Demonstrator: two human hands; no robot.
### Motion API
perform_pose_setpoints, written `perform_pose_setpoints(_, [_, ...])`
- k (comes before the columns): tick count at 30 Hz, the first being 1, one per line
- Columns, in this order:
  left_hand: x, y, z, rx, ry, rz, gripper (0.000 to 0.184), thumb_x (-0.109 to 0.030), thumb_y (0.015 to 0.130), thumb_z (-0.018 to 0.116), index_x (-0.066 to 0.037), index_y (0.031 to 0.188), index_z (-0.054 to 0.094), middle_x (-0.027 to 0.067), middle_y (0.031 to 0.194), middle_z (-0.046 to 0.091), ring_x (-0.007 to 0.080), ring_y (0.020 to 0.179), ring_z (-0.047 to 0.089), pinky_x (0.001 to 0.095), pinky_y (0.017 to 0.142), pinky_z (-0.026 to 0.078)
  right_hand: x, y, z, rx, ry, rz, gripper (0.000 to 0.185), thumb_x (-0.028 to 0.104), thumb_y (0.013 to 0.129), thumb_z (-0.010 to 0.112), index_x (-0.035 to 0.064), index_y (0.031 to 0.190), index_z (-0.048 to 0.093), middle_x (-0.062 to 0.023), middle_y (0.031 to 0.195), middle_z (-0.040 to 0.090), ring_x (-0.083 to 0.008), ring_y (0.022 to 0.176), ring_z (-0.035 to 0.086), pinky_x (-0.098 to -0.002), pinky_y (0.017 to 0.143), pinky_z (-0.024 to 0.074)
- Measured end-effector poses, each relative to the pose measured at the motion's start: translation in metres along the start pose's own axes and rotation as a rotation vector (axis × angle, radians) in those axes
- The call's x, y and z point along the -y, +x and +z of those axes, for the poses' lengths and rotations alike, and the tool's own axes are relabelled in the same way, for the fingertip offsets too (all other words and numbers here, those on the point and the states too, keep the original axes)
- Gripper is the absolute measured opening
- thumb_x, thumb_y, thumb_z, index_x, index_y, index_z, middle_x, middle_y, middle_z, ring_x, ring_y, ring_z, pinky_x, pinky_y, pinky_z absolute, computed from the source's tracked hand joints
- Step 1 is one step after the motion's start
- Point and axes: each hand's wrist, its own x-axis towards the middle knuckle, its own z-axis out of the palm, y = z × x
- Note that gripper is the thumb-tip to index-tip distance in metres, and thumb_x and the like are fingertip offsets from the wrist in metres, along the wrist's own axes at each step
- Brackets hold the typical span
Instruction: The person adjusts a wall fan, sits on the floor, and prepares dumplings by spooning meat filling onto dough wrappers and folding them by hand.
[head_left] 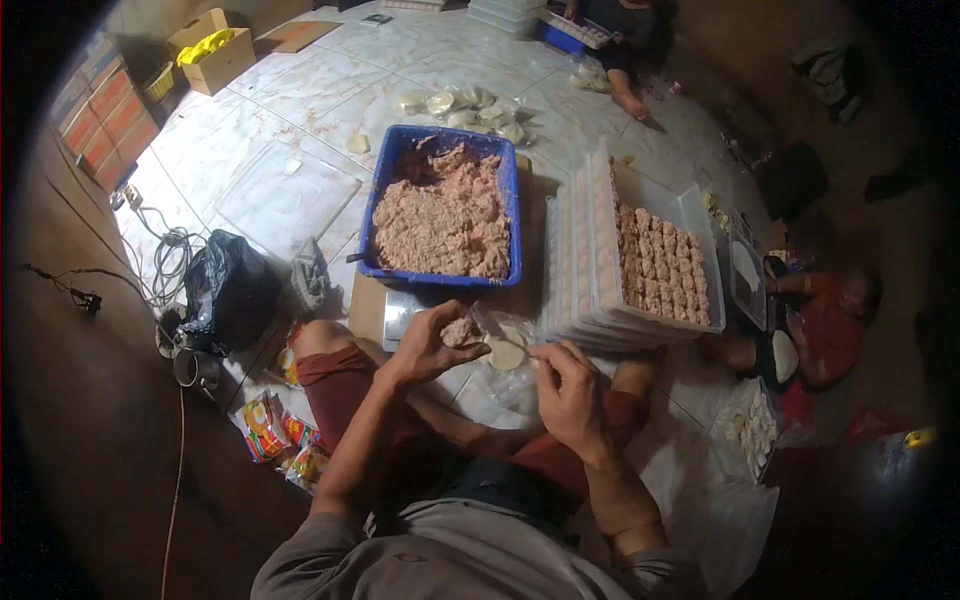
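Note:
My left hand (pixel 430 345) is curled around a small lump of minced meat filling (pixel 458 332), in front of the blue tub. Beside it lies a stack of round pale dumpling wrappers (pixel 506 352) in an opened clear plastic bag (pixel 512 388). My right hand (pixel 570 395) is closed in a pinch at the right edge of the wrappers; what its fingertips grip is too small to make out. Just beyond my hands, the blue tub (pixel 518 225) holds a large mass of pinkish minced filling (pixel 440 225).
On the right, stacked clear plastic trays (pixel 580 250) hold rows of filled dumplings (pixel 660 260). Bagged wrappers (pixel 475 105) lie behind the tub. A black plastic bag (pixel 235 285) and snack packets (pixel 265 428) are at left. Other people sit at right (pixel 835 325) and at the back (pixel 615 25).

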Motion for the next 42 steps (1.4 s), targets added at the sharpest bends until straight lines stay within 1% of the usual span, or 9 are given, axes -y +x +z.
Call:
perform_pose_setpoints(16, [0.015, 0.015, -0.004, 0.042, 0.236, 0.048, 0.030, -0.010, 0.074, 0.082, 0.000, 0.094, 0.061, 0.0047, 0.074, 0.060, 0.0113, 0.070, 0.057, 0.0328, 0.064, 0.048, -0.008, 0.020, -0.001, 0.100, -0.050, -0.022, 0.014, 0.004, 0.088, 0.056, -0.0015, 0.097, 0.065, -0.0209, 0.092, 0.064, -0.0406, 0.090, 0.063, -0.0437, 0.077, 0.0499])
perform_pose_setpoints(21, [-0.021, 0.015, -0.005, 0.053, -0.027, -0.225, 0.028, -0.009, 0.072, 0.081, 0.001, 0.090, 0.061, 0.0082, 0.070, 0.058, 0.0126, 0.069, 0.058, 0.0320, 0.062, 0.048, -0.012, 0.023, 0.007, 0.124, -0.035, -0.005, 0.013, 0.003, 0.088, 0.057, -0.0008, 0.097, 0.065, -0.0214, 0.091, 0.064, -0.0396, 0.086, 0.064, -0.0435, 0.074, 0.0497])
perform_pose_setpoints(25, [0.012, 0.015, -0.003, -0.014, -0.265, -0.011, 0.030, -0.007, 0.072, 0.080, 0.001, 0.093, 0.060, 0.0087, 0.072, 0.058, 0.0110, 0.071, 0.058, 0.0312, 0.062, 0.047, -0.004, 0.020, -0.001, 0.056, 0.037, 0.077, 0.013, 0.004, 0.089, 0.057, -0.0015, 0.097, 0.065, -0.0216, 0.092, 0.063, -0.0403, 0.085, 0.063, -0.0433, 0.073, 0.0496])
perform_pose_setpoints(27, [0.008, 0.019, 0.001, -0.013, 0.220, 0.070, 0.028, -0.007, 0.077, 0.079, 0.000, 0.095, 0.059, 0.0050, 0.077, 0.059, 0.0082, 0.072, 0.055, 0.0288, 0.062, 0.047, -0.018, 0.018, 0.010, 0.147, 0.019, -0.005, 0.014, 0.004, 0.089, 0.055, -0.0015, 0.097, 0.065, -0.0213, 0.092, 0.064, -0.0404, 0.087, 0.063, -0.0435, 0.075, 0.0496])
perform_pose_setpoints(33, [0.019, 0.001, -0.013, 0.039, -0.041, -0.295, 0.025, -0.013, 0.082, 0.079, -0.003, 0.092, 0.058, 0.0000, 0.075, 0.054, 0.0072, 0.074, 0.052, 0.0244, 0.058, 0.045, -0.045, 0.070, 0.019, -0.059, -0.258, -0.064, 0.014, 0.008, 0.089, 0.057, -0.0015, 0.093, 0.066, -0.0202, 0.085, 0.065, -0.0329, 0.076, 0.064, -0.0420, 0.066, 0.0492])
perform_pose_setpoints(36, [0.026, -0.003, 0.010, 0.030, -0.209, -0.233, 0.037, -0.012, 0.077, 0.084, -0.004, 0.099, 0.056, -0.0001, 0.084, 0.055, 0.0088, 0.079, 0.053, 0.0230, 0.060, 0.046, -0.073, 0.138, 0.079, 0.331, -0.604, 0.349, 0.016, 0.006, 0.086, 0.056, -0.0015, 0.090, 0.070, -0.0215, 0.089, 0.069, -0.0374, 0.081, 0.070, -0.0467, 0.065, 0.0551])
perform_pose_setpoints(37, [0.004, -0.006, 0.017, 0.026, -0.298, -0.205, 0.043, -0.012, 0.074, 0.087, -0.004, 0.102, 0.056, -0.0003, 0.085, 0.055, 0.0097, 0.079, 0.053, 0.0236, 0.061, 0.047, -0.088, 0.146, 0.094, 0.227, -0.518, 0.056, 0.019, 0.007, 0.085, 0.056, -0.0009, 0.090, 0.072, -0.0229, 0.091, 0.070, -0.0373, 0.085, 0.072, -0.0474, 0.065, 0.0568])
perform_pose_setpoints(39, [0.007, -0.008, 0.014, 0.126, -0.173, -0.195, 0.052, -0.011, 0.072, 0.088, -0.002, 0.109, 0.053, 0.0014, 0.090, 0.054, 0.0114, 0.082, 0.054, 0.0266, 0.068, 0.049, -0.104, 0.171, 0.141, 0.015, -0.537, 0.106, 0.021, 0.015, 0.085, 0.058, 0.0025, 0.081, 0.074, -0.0118, 0.074, 0.070, -0.0286, 0.084, 0.073, -0.0427, 0.076, 0.0576])
perform_pose_setpoints(42, [0.016, -0.008, 0.004, 0.073, -0.234, -0.233, 0.045, -0.018, 0.083, 0.078, -0.001, 0.117, 0.053, 0.0022, 0.095, 0.055, 0.0113, 0.083, 0.054, 0.0252, 0.072, 0.047, -0.125, 0.181, 0.159, 0.071, -0.910, -0.136, 0.023, 0.017, 0.087, 0.058, 0.0016, 0.085, 0.074, -0.0144, 0.087, 0.071, -0.0332, 0.090, 0.071, -0.0438, 0.090, 0.0534])
